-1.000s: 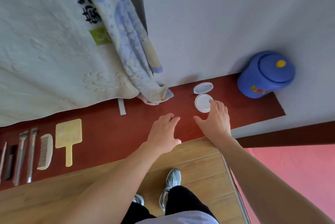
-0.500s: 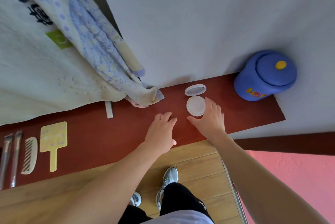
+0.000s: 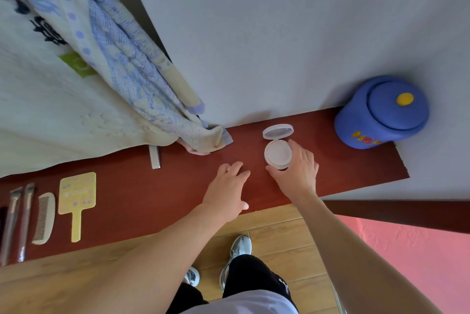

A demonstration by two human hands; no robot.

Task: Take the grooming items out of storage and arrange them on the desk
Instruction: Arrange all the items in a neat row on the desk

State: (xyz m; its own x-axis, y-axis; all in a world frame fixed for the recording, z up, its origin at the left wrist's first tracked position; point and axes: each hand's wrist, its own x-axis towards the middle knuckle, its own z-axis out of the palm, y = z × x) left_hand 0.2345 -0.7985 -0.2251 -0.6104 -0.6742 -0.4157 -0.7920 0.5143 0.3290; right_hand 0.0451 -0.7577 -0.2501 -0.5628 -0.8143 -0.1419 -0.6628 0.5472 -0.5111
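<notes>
While a row of pieces lies ranked at the left end of the dark red wooden desk (image 3: 152, 199), we enter the step in hand as setting out the white round plastic compact (image 3: 278, 154). It sits right of centre, toward the far edge, with its hinged lid open toward the wall.

Right hand (image 3: 297, 173): thumb and fingers curve round the compact's base and grip its rim. We cannot tell whether the base rests on the desk.

Left hand (image 3: 226, 186): flat on the desk just left of the compact, fingers straight, holding nothing.

Laid out, left end: two metal-handled brushes (image 3: 19, 219), cream plastic comb (image 3: 44, 218), yellow paddle-shaped hand mirror (image 3: 76, 196). They lie parallel, handles toward the near edge.

Next move, in our judgement: either release the compact where it stands or carry it left toward the mirror. Both call for a level base, so the open lid does not flop.

Edges and room:
- The near edge runs under the left wrist.
- The wall stands just behind the lid.
- Right of the compact stands the blue lidded round jar with yellow knob (image 3: 381, 112), near the desk's right end.
- The blue-and-white patterned towel (image 3: 152, 100) hangs down onto the desk, far and left of the compact.
- The broad bare stretch between mirror and left hand gives the most room.
</notes>
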